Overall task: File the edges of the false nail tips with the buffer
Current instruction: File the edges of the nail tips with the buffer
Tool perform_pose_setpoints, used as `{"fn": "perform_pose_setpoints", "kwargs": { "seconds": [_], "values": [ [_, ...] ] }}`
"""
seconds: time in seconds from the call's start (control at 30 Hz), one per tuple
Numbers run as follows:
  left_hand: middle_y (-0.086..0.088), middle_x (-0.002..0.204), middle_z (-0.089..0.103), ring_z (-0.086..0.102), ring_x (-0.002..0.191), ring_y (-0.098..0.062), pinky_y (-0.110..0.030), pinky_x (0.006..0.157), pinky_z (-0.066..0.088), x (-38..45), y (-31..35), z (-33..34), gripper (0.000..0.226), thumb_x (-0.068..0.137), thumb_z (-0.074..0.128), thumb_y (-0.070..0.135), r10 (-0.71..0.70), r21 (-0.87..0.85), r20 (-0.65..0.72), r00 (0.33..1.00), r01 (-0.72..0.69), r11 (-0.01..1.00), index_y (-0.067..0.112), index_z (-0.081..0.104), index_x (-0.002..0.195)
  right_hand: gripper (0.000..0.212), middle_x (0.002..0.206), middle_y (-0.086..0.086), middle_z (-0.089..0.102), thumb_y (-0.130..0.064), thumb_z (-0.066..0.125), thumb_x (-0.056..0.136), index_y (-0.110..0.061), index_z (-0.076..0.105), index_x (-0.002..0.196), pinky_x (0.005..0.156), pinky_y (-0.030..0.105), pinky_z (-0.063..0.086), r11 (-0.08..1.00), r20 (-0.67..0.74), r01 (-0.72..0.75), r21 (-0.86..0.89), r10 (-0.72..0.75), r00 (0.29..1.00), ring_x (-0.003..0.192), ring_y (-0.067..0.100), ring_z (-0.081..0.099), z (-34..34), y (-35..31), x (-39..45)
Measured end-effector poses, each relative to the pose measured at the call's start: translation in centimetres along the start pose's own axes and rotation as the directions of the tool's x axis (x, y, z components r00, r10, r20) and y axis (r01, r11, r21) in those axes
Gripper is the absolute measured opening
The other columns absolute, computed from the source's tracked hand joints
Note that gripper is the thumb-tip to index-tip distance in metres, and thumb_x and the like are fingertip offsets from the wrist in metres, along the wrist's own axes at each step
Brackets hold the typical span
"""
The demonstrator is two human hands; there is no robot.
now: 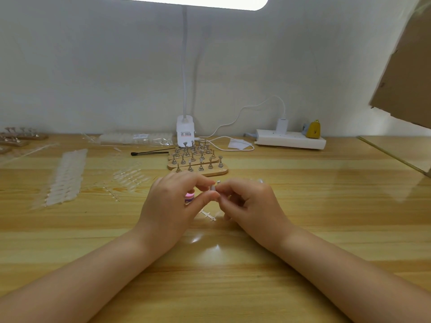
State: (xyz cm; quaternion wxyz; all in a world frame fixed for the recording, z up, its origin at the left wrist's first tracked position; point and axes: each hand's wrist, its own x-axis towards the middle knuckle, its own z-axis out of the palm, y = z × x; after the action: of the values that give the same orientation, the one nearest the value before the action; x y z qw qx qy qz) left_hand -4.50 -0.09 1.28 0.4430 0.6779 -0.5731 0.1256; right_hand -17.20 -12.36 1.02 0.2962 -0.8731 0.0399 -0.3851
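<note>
My left hand (170,206) and my right hand (251,203) meet above the middle of the wooden table (326,206). Between their fingertips sits a small pale piece, a false nail tip (213,188), pinched from both sides. A grey edge (218,183), perhaps the buffer, shows just above my right fingers; most of it is hidden. A clear plastic sprue (207,215) lies on the table under the hands. A pink-lidded little jar (189,198) peeks out behind my left hand.
Wooden nail stands with metal holders (198,162) sit just beyond the hands. Rows of clear nail tips (65,178) lie at left, bags of tips (137,139) behind them. A black-tipped tool (149,153), lamp base (185,131), power strip (290,139) and cardboard (405,73) stand further back.
</note>
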Motion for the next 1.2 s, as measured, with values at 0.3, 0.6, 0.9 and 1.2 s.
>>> {"fn": "perform_pose_setpoints", "kwargs": {
  "seconds": [0.3,0.6,0.9,1.2],
  "values": [
    [0.020,0.085,0.067,0.060,0.085,-0.006,-0.041,0.076,0.052,0.14,0.22,-0.04,0.024,0.073,0.063,0.051,-0.032,-0.144,-0.024,0.999,0.029,0.989,0.033,0.071,0.087,0.009,0.068,0.001,0.064,0.000,0.065,0.085,-0.005,0.071,0.089,0.058,0.027,0.049,0.996,-0.022,0.077,-0.054,-0.079,0.997,0.060,0.013,0.061,-0.23,-0.19,-0.14],
    [0.021,0.079,0.068,0.060,0.068,-0.007,-0.018,0.060,0.048,-0.09,-0.44,0.29,0.011,0.076,0.068,0.047,-0.196,-0.228,-0.006,0.981,0.189,0.955,0.038,0.073,0.079,0.003,0.071,-0.002,0.066,-0.004,0.069,0.084,-0.007,0.070,0.083,0.063,0.019,0.045,0.985,-0.042,0.041,-0.169,-0.049,0.998,0.065,0.008,0.055,-0.03,-0.02,0.00],
    [0.022,0.069,0.069,0.063,0.064,-0.001,-0.013,0.057,0.047,-0.21,0.08,0.04,0.004,0.071,0.067,0.047,-0.176,-0.301,0.045,0.983,0.181,0.936,0.043,0.070,0.071,0.003,0.065,0.006,0.062,0.003,0.069,0.079,0.000,0.070,0.080,0.058,0.029,0.043,0.931,0.012,0.177,-0.318,-0.183,0.983,0.059,0.018,0.055,-0.24,-0.17,-0.40],
    [0.024,0.074,0.069,0.062,0.068,0.001,-0.011,0.060,0.045,-0.08,0.02,0.09,0.006,0.075,0.066,0.044,-0.144,-0.287,0.009,0.990,0.140,0.948,0.044,0.070,0.079,0.004,0.068,-0.002,0.062,-0.004,0.071,0.081,-0.007,0.068,0.082,0.063,0.014,0.041,0.968,-0.041,0.066,-0.240,-0.079,0.996,0.062,0.004,0.050,0.07,-0.09,-0.30]
  ]
}}
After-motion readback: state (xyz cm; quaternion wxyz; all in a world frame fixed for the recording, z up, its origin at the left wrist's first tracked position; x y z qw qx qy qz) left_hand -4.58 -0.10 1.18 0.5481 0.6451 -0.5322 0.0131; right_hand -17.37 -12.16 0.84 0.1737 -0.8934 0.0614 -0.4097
